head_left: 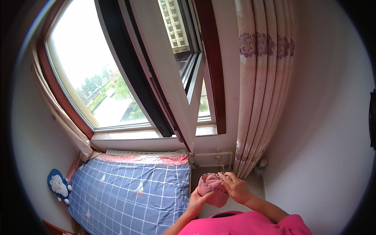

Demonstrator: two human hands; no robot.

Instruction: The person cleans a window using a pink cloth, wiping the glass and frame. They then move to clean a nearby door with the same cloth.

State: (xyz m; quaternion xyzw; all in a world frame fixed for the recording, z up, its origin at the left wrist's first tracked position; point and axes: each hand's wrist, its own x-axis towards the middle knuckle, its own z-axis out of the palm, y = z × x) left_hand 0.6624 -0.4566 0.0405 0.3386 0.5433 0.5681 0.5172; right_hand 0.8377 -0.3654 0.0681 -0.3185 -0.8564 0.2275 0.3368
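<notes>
A pink cloth (216, 197) with a dark-and-light patterned edging is bunched up in front of my chest. My left hand (197, 200) grips it from the lower left, its thumb lying against the cloth. At the cloth's upper right, my right hand (233, 186) holds the edging between thumb and fingers. The folds hide part of the left fingers. Just left of my hands lies a bed with a blue checked sheet (129, 191) printed with sailboats.
An inward-opened window sash (173, 73) juts over the bed's far right corner. Long flowered curtains (255, 88) hang at the right, near white pipes (210, 154) and a plastic bottle (260, 167). A blue and white plush toy (58, 185) rests against the left wall.
</notes>
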